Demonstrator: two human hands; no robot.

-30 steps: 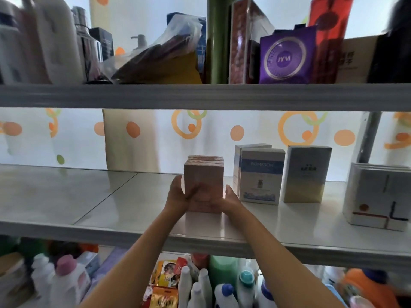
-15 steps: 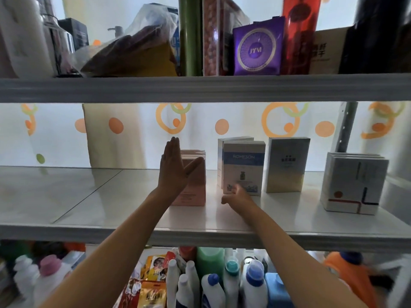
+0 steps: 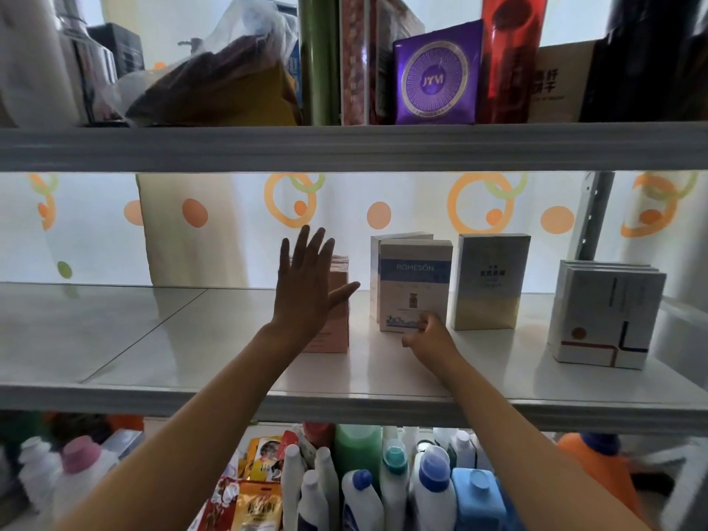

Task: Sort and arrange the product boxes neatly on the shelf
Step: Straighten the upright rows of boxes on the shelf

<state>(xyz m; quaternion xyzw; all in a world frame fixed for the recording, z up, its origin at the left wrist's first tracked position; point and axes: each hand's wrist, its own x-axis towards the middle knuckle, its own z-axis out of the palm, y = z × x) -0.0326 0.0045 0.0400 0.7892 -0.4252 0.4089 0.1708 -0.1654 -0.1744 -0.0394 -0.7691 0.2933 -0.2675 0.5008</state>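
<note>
Glossy, smooth shelf board (image 3: 191, 339) mirrors the matt cardboard boxes (image 3: 415, 285); crinkled plastic bag (image 3: 245, 36) above.

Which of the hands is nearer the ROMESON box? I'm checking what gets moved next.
Right. The right hand is at the ROMESON box, fingers on its lower front edge; the left hand is spread open in front of the pink box beside it.

Single head-worn camera looking forward and slightly down, facing middle shelf (image 3: 115, 331) straight on at arm's reach; wide angle also taking in upper shelf (image 3: 344, 147) and bottles (image 3: 433, 488) below.
</note>
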